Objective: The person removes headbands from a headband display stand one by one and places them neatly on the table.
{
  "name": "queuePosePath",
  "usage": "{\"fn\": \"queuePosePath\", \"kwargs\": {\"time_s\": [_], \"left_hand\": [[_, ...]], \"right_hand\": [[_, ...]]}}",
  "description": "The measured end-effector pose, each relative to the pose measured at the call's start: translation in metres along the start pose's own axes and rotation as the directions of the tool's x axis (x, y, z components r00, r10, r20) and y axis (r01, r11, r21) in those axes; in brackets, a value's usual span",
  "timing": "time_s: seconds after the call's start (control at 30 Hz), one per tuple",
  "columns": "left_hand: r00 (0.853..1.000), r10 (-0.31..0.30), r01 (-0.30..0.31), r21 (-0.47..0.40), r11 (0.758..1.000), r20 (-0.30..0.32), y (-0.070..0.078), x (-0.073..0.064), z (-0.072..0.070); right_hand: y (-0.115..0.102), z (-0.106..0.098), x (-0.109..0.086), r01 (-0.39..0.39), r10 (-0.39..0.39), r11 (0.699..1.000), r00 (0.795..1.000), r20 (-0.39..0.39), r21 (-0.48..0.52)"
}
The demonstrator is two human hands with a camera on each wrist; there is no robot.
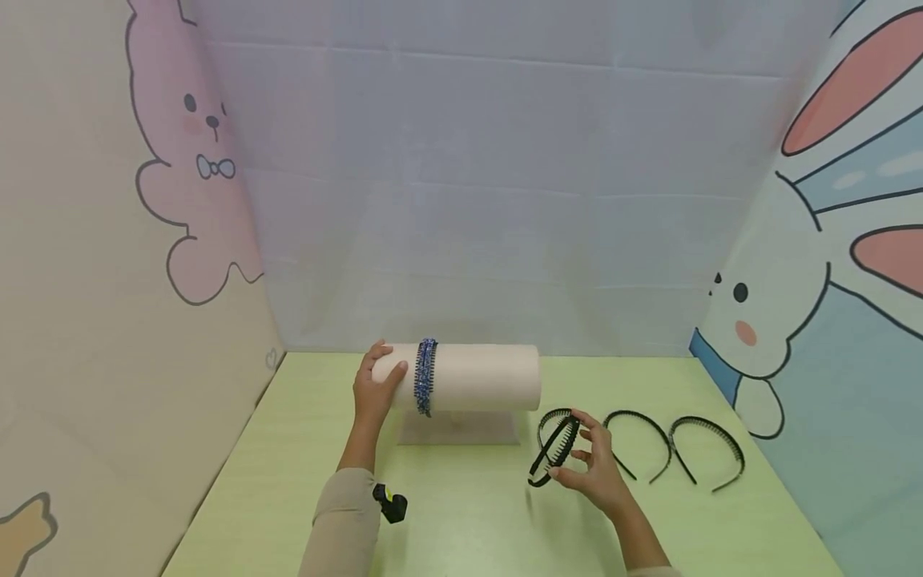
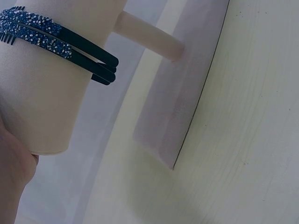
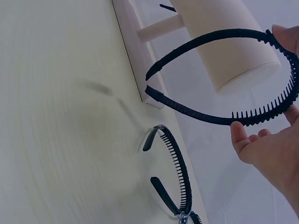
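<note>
A cream cylindrical display stand (image 1: 490, 377) lies sideways over a pale flat base (image 1: 457, 429). My left hand (image 1: 375, 389) grips its left end, thumb in front and fingers over the top. A headband covered in blue glitter (image 1: 425, 377), with comb teeth, is fitted round the cylinder just right of that hand. To the right of the stand, my right hand (image 1: 594, 473) pinches a black toothed headband (image 3: 224, 35) between thumb and fingers. It is held up off the table, and its two free ends point toward the stand in the right wrist view.
Two more dark toothed headbands, one nearer (image 1: 642, 415) and one farther right (image 1: 710, 422), lie on the pale green table (image 1: 461, 513). Cloth walls with printed cartoon animals enclose the back and sides. A black device (image 1: 391, 505) is worn at the left wrist.
</note>
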State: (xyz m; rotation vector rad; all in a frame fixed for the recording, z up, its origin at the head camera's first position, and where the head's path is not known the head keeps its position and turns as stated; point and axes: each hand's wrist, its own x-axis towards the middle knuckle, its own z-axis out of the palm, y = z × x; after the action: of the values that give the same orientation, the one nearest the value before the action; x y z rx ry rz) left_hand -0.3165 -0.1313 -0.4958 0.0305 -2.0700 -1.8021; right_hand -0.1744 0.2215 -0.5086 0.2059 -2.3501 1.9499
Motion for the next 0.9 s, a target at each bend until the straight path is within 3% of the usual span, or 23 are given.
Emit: {"fn": "queuePosePath", "kwargs": {"time_s": [0.33, 0.63, 0.9], "left_hand": [[1.000, -0.007, 0.007, -0.004, 1.000, 0.023, 0.000, 0.002, -0.002], [1.000, -0.017, 0.018, -0.009, 1.000, 0.023, 0.001, 0.003, -0.001], [1.000, 0.010, -0.010, -0.009, 1.000, -0.007, -0.001, 0.003, 0.002]], "right_hand": [[0.011, -0.002, -0.013, 0.046, -0.045, 0.997, 0.999, -0.021, 0.059], [0.017, 0.006, -0.029, 0.012, -0.001, 0.997, 0.987, -0.159, 0.071], [0.021, 0.017, -0.039, -0.073, 0.050, 0.994, 0.965, -0.258, -0.079]]}}
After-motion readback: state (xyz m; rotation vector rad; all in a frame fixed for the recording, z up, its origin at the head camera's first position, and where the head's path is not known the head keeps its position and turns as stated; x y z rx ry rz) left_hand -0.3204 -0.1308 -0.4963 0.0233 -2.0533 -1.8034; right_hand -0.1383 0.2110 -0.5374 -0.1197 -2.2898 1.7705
